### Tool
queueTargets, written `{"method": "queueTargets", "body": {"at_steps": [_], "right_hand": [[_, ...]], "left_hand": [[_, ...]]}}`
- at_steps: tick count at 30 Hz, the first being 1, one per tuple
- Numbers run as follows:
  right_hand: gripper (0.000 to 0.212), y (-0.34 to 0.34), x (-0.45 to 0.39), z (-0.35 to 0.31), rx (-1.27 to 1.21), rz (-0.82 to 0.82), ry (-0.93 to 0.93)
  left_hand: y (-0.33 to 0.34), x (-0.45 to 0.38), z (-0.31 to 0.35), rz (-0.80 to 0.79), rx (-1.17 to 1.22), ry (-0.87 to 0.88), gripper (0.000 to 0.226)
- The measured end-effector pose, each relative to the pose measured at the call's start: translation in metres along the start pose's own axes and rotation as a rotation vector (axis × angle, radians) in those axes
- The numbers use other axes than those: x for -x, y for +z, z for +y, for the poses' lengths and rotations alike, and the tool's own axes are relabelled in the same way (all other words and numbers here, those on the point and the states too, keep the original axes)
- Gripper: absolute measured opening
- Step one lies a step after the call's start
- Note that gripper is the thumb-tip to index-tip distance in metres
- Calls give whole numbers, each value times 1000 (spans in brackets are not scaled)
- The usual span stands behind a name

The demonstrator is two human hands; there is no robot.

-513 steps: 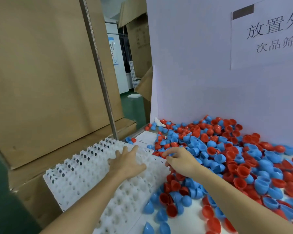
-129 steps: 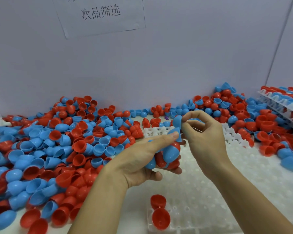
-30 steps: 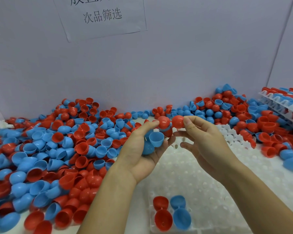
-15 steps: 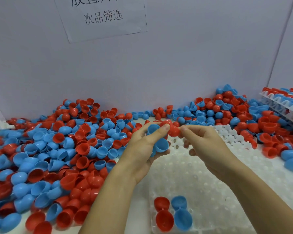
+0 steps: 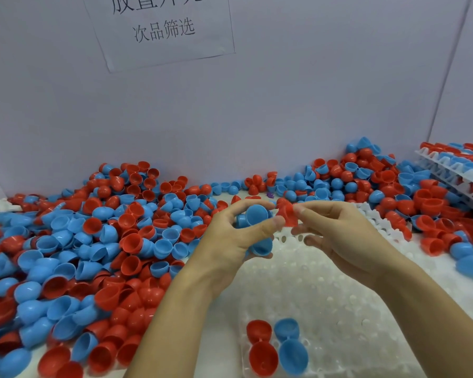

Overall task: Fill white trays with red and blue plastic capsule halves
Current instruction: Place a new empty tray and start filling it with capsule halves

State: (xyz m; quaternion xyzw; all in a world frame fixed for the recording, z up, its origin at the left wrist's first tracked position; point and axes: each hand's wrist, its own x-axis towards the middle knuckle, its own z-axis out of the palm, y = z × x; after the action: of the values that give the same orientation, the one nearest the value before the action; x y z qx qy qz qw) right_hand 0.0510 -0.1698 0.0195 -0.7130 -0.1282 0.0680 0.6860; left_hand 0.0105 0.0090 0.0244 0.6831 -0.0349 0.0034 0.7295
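My left hand [image 5: 231, 241] grips a cluster of blue capsule halves [image 5: 256, 216], thumb curled over the top one. My right hand [image 5: 336, 236] pinches a red capsule half [image 5: 287, 215] between thumb and forefinger, right beside the blue cluster. Both hands hover over a white tray [image 5: 325, 290] with round pockets. At the tray's near edge sit two red halves [image 5: 261, 343] and two blue halves [image 5: 290, 345], open side up. A big heap of loose red and blue halves [image 5: 93, 241] lies to the left.
More loose halves [image 5: 366, 184] pile along the lilac back wall and to the right. Stacked white trays filled with halves [image 5: 459, 165] stand at the far right. A paper sign [image 5: 161, 28] hangs on the wall above.
My right hand has drawn the red half a little away from the cluster in my left hand. The hands sit slightly lower over the tray than a second ago. The four halves in the tray are unchanged.
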Motion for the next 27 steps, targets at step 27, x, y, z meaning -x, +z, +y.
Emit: {"method": "queueTargets", "body": {"at_steps": [27], "right_hand": [[26, 14, -1, 7, 346, 160, -416]], "left_hand": [[-2, -2, 0, -51, 71, -281, 40]]}}
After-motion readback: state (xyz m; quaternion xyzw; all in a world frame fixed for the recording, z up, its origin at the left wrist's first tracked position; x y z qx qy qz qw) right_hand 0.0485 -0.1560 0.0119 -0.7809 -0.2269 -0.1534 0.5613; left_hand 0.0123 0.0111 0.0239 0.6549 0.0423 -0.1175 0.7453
